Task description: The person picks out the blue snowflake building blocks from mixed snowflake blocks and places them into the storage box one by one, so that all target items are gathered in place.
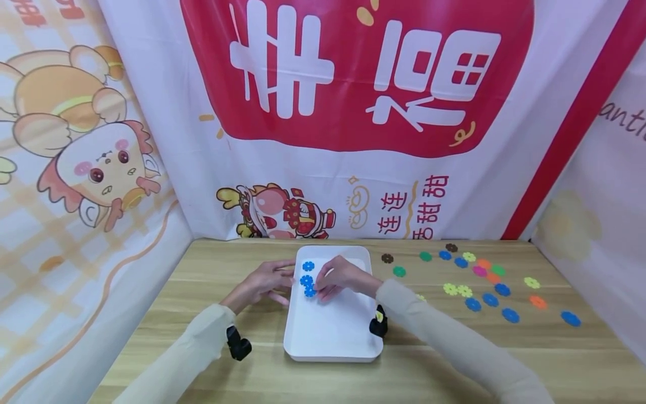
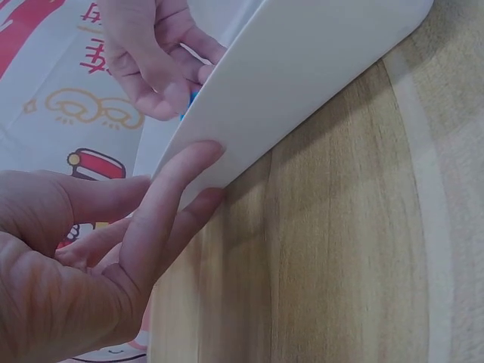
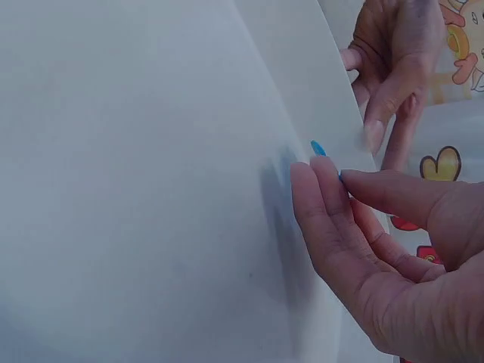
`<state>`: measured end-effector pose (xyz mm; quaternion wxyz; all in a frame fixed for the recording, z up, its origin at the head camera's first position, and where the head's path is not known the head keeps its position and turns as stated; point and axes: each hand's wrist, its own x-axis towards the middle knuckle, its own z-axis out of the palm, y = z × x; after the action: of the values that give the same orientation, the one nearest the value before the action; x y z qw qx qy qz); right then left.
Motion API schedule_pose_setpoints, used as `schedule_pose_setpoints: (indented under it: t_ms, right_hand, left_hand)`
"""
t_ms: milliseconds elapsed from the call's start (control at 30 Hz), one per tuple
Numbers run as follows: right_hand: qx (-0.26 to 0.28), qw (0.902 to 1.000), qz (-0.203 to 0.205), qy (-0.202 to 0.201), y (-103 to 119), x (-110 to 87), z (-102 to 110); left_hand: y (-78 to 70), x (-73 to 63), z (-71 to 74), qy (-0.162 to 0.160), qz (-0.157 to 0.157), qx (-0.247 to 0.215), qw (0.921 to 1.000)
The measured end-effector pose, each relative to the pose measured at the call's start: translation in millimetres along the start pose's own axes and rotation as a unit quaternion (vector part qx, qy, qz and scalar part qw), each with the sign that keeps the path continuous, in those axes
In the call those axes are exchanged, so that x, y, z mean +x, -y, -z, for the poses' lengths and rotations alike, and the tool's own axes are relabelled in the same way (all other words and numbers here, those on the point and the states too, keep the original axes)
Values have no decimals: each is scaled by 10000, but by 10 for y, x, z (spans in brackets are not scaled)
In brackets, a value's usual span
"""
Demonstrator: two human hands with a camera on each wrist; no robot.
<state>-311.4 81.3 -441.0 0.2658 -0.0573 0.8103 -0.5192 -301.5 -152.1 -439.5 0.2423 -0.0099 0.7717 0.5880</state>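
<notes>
A white tray (image 1: 333,336) lies on the table, with blue notched plastic discs (image 1: 308,266) along its left side. My right hand (image 1: 339,276) reaches over the tray and pinches a blue disc (image 3: 318,148) between thumb and fingers; most of that disc is hidden by the fingertips. Close beside it in the head view is another blue disc (image 1: 306,280). My left hand (image 1: 267,282) is at the tray's left side. In the left wrist view, its extended fingers (image 2: 170,189) touch the outer wall of the tray (image 2: 295,68), the thumb near the rim.
Right of the tray, loose notched discs are scattered over the wooden table (image 1: 227,258): several blue (image 1: 490,299), yellow (image 1: 451,289), orange (image 1: 538,302), green (image 1: 399,271) and brown (image 1: 387,258), plus a pink one (image 1: 479,271). A printed cloth (image 1: 166,168) hangs behind and at the sides.
</notes>
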Motion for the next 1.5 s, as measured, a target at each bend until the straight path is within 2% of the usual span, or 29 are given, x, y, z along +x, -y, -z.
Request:
schedule_pose_setpoints:
  t_ms: [300, 500, 700, 833, 933, 1033, 1200, 1367, 1500]
  right_hand:
    - [-288, 9994, -18, -189, -31, 12, -248]
    - [-637, 9974, 241, -236, 31, 52, -358]
    - [-1243, 9914, 363, -199, 131, 54, -391]
    - [-1588, 9865, 289, -267, 164, 18, -329]
    - [-1668, 9847, 398, -320, 157, -23, -215]
    - [-1602, 9834, 812, -274, 122, -89, -30]
    - [-1248, 9796, 1536, -358, 0, -270, 390]
    - [-1029, 9754, 1873, -550, -179, -462, 851]
    - [-1560, 9609, 2184, -685, -414, -625, 1238]
  left_hand:
    - [-17, -18, -2, 29, 2, 143, 9999]
    - [27, -38, 44, -65, 71, 153, 9998]
    - [15, -68, 79, -90, 66, 293, 9995]
    - [22, -46, 76, -84, 93, 234, 9996]
    - [26, -29, 63, -34, 75, 175, 9998]
    - [27, -24, 53, -30, 75, 128, 9999]
    - [16, -16, 46, -50, 118, 78, 9999]
    - [-6, -11, 27, -74, 145, 87, 9998]
    - [-16, -2, 3, -48, 148, 68, 9999]
